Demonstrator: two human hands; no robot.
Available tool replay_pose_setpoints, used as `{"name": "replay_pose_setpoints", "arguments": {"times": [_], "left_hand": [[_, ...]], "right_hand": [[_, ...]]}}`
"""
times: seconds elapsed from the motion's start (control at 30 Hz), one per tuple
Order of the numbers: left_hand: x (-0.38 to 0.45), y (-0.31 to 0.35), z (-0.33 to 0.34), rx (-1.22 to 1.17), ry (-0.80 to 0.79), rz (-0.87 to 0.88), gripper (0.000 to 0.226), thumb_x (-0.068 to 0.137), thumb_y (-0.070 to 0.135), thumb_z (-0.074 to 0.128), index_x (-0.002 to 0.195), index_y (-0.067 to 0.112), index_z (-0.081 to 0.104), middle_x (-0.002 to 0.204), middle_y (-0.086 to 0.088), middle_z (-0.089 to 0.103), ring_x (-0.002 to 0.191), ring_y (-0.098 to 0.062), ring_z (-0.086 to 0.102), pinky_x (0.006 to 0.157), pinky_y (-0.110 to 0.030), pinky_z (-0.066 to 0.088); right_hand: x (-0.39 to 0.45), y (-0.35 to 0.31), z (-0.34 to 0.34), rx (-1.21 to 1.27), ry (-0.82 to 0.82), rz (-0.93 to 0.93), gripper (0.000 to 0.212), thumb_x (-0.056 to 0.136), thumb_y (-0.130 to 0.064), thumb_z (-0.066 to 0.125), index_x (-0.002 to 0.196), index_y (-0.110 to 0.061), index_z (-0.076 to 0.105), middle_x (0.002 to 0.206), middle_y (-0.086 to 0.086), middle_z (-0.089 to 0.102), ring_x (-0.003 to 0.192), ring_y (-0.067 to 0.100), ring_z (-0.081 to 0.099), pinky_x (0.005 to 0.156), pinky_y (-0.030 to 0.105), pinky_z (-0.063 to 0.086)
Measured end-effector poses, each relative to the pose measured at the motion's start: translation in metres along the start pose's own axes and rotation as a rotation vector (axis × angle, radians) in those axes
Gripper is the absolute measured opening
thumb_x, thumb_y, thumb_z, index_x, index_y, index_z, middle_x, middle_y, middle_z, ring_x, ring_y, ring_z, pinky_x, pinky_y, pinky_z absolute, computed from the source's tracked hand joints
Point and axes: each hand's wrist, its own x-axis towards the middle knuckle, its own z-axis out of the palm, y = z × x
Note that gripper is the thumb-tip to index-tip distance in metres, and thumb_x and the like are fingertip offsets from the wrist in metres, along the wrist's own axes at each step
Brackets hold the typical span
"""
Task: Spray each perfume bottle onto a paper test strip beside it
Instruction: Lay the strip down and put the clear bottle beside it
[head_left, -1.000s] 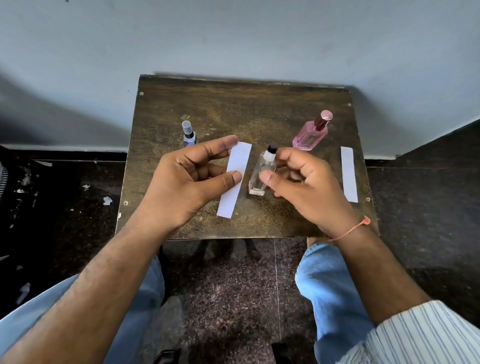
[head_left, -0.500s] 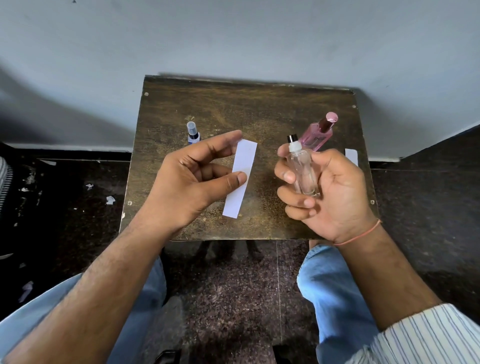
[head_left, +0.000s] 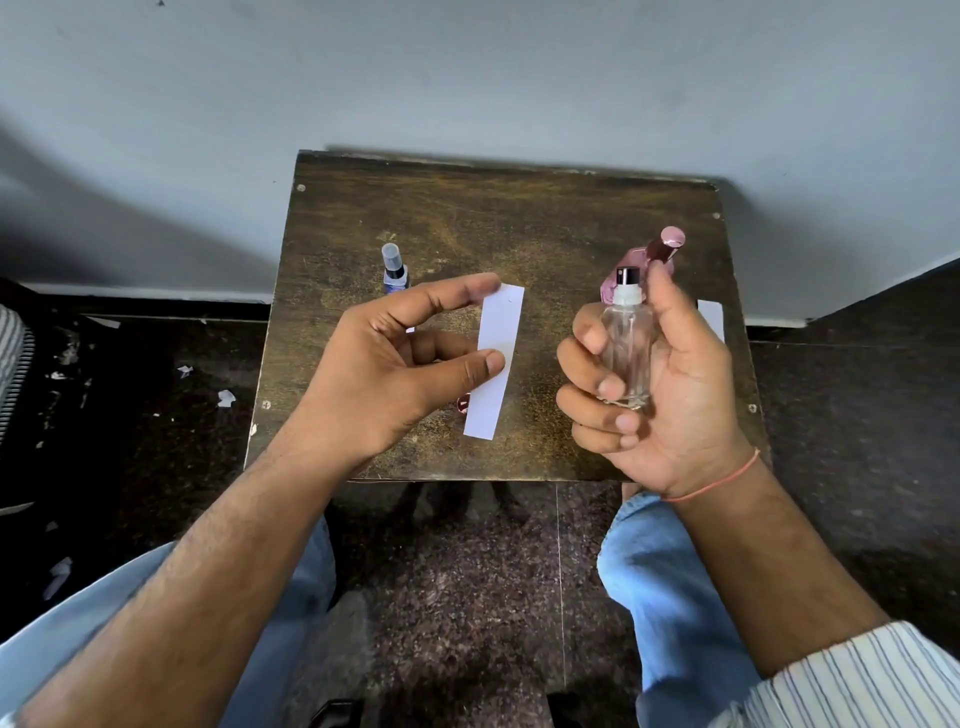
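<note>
A dark, worn wooden counter (head_left: 545, 218) is standing against a pale wall (head_left: 467, 78), with the person's knees in blue trousers (head_left: 665, 582) showing beneath it. The left hand (head_left: 395, 374) is hovering over the counter's middle, its index finger and thumb pinching the left edge of a white paper test strip (head_left: 496, 358) — the strip is running upright between those two fingers (head_left: 483, 288). The right hand (head_left: 670, 395) is gripping a clear glass spray bottle (head_left: 628, 348), fingers curled round its body, the index finger reaching up beside its black-and-white nozzle. The nozzle is facing toward the strip, near it but apart. Just behind the right hand's fingers a pink perfume bottle (head_left: 667, 244) is standing on the counter, partly hidden. A second white strip (head_left: 711, 317) is peeking out to the right of that hand. Beyond the left hand's index finger a small blue bottle (head_left: 395, 270) with a clear cap is standing — close behind the knuckles.
</note>
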Motion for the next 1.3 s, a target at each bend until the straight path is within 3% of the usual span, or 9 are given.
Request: {"name": "replay_pose_setpoints", "arguments": {"times": [0.1,0.2,0.37,0.47,0.53,0.63,0.8,1.17,1.3], "left_hand": [[0.001,-0.002,0.0,0.01,-0.012,0.008,0.059,0.077,0.003,0.086,0.131,0.022,0.075,0.111,-0.024,0.078,0.087,-0.028,0.074,0.089,-0.046,0.065],[0.001,-0.004,0.001,0.041,-0.022,0.015,0.059,0.079,0.003,0.086,0.133,0.021,0.074,0.102,-0.023,0.079,0.081,-0.026,0.073,0.078,-0.034,0.065],[0.001,-0.008,0.006,0.129,-0.042,0.07,0.057,0.083,-0.003,0.086,0.131,0.024,0.073,0.132,0.003,0.074,0.081,-0.025,0.075,0.07,-0.038,0.067],[0.0,-0.01,0.008,0.172,-0.046,0.094,0.058,0.085,-0.005,0.085,0.135,0.02,0.072,0.138,0.006,0.07,0.082,-0.028,0.077,0.072,-0.045,0.067],[0.0,-0.01,0.009,0.189,-0.048,0.105,0.059,0.085,-0.004,0.086,0.136,0.02,0.071,0.139,0.005,0.069,0.085,-0.035,0.078,0.075,-0.051,0.068],[-0.001,-0.011,0.011,0.185,-0.059,0.108,0.06,0.085,-0.005,0.086,0.137,0.02,0.071,0.14,0.005,0.068,0.09,-0.036,0.08,0.078,-0.055,0.068],[-0.002,-0.013,0.013,0.176,-0.067,0.112,0.061,0.084,-0.007,0.086,0.137,0.019,0.071,0.14,0.009,0.068,0.087,-0.02,0.08,0.08,-0.028,0.066],[-0.002,-0.013,0.01,0.177,-0.072,0.129,0.061,0.085,-0.007,0.085,0.139,0.017,0.07,0.141,0.004,0.067,0.089,-0.023,0.081,0.079,-0.029,0.066],[-0.002,-0.013,0.011,0.179,-0.077,0.129,0.061,0.085,-0.008,0.085,0.139,0.015,0.07,0.14,0.003,0.067,0.087,-0.017,0.08,0.078,-0.025,0.065]], "right_hand": [[0.002,0.005,0.003,-0.173,0.084,-0.063,0.062,0.102,-0.074,0.036,0.085,-0.019,0.058,0.063,0.004,0.055,0.035,0.009,0.039,0.04,0.019,0.013],[0.003,0.012,0.01,-0.385,0.242,-0.142,0.063,0.1,-0.074,0.042,0.08,-0.019,0.063,0.053,0.003,0.048,0.035,0.01,0.03,0.045,0.023,0.012],[0.005,0.02,0.023,-0.77,0.482,-0.314,0.077,0.087,-0.082,0.049,0.067,-0.01,0.065,0.053,0.014,0.049,0.04,0.017,0.038,0.045,0.026,0.028],[0.007,0.022,0.021,-0.954,0.607,-0.405,0.08,0.09,-0.084,0.05,0.066,-0.009,0.06,0.051,0.004,0.052,0.048,0.019,0.046,0.055,0.042,0.037],[0.008,0.022,0.02,-1.001,0.672,-0.455,0.08,0.091,-0.082,0.053,0.063,-0.007,0.057,0.052,0.012,0.05,0.051,0.032,0.045,0.056,0.053,0.042],[0.006,0.022,0.021,-1.083,0.693,-0.51,0.084,0.093,-0.075,0.055,0.067,0.005,0.052,0.065,0.031,0.05,0.06,0.045,0.049,0.059,0.057,0.044],[0.003,0.025,0.026,-1.201,0.726,-0.521,0.073,0.092,-0.067,0.054,0.063,-0.001,0.054,0.059,0.021,0.049,0.061,0.04,0.048,0.058,0.052,0.042],[0.005,0.023,0.026,-1.265,0.765,-0.545,0.077,0.094,-0.075,0.054,0.058,-0.007,0.049,0.053,0.011,0.047,0.057,0.031,0.047,0.057,0.047,0.039],[0.003,0.023,0.025,-1.26,0.758,-0.53,0.072,0.094,-0.067,0.055,0.058,-0.005,0.047,0.053,0.013,0.042,0.056,0.033,0.041,0.055,0.047,0.035]]}}
